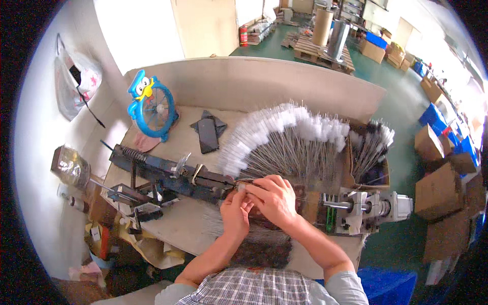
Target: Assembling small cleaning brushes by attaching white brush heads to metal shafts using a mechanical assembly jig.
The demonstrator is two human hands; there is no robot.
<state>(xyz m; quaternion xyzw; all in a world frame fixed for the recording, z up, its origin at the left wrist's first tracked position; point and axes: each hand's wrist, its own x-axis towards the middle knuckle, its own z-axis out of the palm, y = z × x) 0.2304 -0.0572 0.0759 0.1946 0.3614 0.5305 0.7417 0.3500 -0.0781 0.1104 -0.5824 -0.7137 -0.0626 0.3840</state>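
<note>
My left hand (235, 216) and my right hand (276, 202) meet at the near end of a dark metal machine bar (206, 178). Both have their fingers pinched together around something small and pale, too hidden to name. Just beyond them, a wide fan of white-tufted wire brushes (284, 119) lies on the table, with the thin wire stems pointing toward my hands. A bundle of fine wires (269, 236) lies below my wrists, close to my body. To the right of my right hand stands a motor unit with a metal shaft (363, 206).
A black phone (208, 135) rests on a dark cloth. Behind the machine bar stands a blue bird-shaped fan (153, 109). A cardboard box (373, 180) at the right holds dark-tipped brushes. A low board (244, 81) edges the table's far side. Cardboard cartons (445, 190) line the floor.
</note>
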